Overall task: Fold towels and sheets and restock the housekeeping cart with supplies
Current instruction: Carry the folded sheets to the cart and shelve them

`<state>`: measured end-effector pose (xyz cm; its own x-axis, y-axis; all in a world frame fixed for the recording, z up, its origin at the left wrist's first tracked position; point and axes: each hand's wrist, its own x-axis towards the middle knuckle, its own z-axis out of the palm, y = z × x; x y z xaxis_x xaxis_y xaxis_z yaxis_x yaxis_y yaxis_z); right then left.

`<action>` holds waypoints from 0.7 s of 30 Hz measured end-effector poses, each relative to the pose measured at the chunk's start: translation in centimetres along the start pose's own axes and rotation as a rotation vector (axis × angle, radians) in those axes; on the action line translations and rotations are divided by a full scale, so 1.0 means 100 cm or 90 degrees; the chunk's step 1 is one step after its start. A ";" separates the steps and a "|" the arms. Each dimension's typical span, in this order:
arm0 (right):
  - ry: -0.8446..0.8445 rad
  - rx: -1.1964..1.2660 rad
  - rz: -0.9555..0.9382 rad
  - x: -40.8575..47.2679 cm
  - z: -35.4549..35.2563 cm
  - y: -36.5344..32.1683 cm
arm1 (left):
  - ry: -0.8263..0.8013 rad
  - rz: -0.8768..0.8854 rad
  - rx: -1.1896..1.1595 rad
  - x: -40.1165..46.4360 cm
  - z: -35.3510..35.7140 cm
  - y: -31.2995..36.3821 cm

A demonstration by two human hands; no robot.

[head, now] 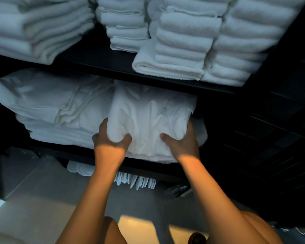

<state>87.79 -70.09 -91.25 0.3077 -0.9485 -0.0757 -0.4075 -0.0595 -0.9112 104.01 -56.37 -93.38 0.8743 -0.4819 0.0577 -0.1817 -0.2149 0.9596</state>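
Two dark shelves hold white cloth. The top shelf (99,66) has towels (188,41) in neat stacks, side by side, filling it from left to right. One stack on the right hangs a little over the front edge. The lower shelf (148,163) has folded sheets (48,106) piled on its left half. On its right half sits a sheet (151,117), soft and wrinkled, touching the left pile. The left hand (111,140) holds the sheet at its near left corner, thumb on top and fingers curled under it. The right hand (181,143) holds the near right corner the same way, thumb pressed on the cloth. The near edge of the sheet sticks out past the front of the lower shelf. To the right of the sheet the shelf is dark, with a gap before the dark wall (271,120). Under the lower shelf, a row of white slippers (136,181) peeks out near the floor (42,191). The floor is grey tile, with open room on the left. Both arms reach up from the near side, a little apart from each other.
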 end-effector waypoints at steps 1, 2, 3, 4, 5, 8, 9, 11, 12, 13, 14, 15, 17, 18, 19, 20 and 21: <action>0.025 0.003 -0.017 -0.001 0.004 -0.002 | 0.025 0.009 -0.023 -0.001 0.004 0.004; 0.045 0.004 -0.033 -0.001 0.008 -0.005 | 0.051 0.020 -0.037 -0.001 0.008 0.008; 0.059 0.008 -0.046 0.001 0.010 -0.008 | 0.071 0.034 -0.047 -0.002 0.012 0.011; 0.068 0.020 -0.058 0.002 0.012 -0.011 | 0.082 0.046 -0.057 -0.001 0.016 0.014; 0.074 0.040 -0.071 0.003 0.013 -0.014 | 0.086 0.058 -0.068 -0.001 0.019 0.018; 0.092 0.103 -0.115 0.008 0.017 -0.024 | 0.094 0.080 -0.090 0.014 0.020 0.029; 0.095 0.117 -0.131 0.011 0.019 -0.027 | 0.102 0.079 -0.099 0.024 0.018 0.033; 0.098 0.132 -0.159 0.023 0.025 -0.035 | 0.112 0.085 -0.105 0.047 0.016 0.042; 0.099 0.124 -0.166 0.031 0.028 -0.038 | 0.110 0.095 -0.089 0.057 0.016 0.045; 0.101 0.100 -0.166 0.042 0.029 -0.040 | 0.101 0.106 -0.058 0.067 0.018 0.044; 0.096 0.056 -0.147 0.054 0.028 -0.041 | 0.080 0.110 -0.015 0.074 0.021 0.041; 0.079 0.007 -0.110 0.065 0.025 -0.040 | 0.056 0.094 0.027 0.079 0.023 0.036; 0.032 -0.055 -0.013 0.081 0.019 -0.035 | 0.033 0.038 0.066 0.088 0.023 0.023; 0.019 -0.069 0.019 0.083 0.019 -0.034 | 0.031 0.022 0.068 0.092 0.022 0.017; 0.019 -0.088 0.031 0.082 0.019 -0.032 | 0.030 0.019 0.073 0.095 0.020 0.013; 0.030 -0.121 0.033 0.079 0.021 -0.031 | 0.028 0.024 0.082 0.096 0.019 0.010; 0.044 -0.174 0.030 0.075 0.021 -0.030 | 0.023 0.030 0.088 0.097 0.016 0.006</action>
<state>93.13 -76.34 -89.95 0.2273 -0.9706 -0.0786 -0.6393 -0.0878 -0.7640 111.64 -62.54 -92.68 0.8785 -0.4641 0.1136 -0.2806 -0.3085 0.9089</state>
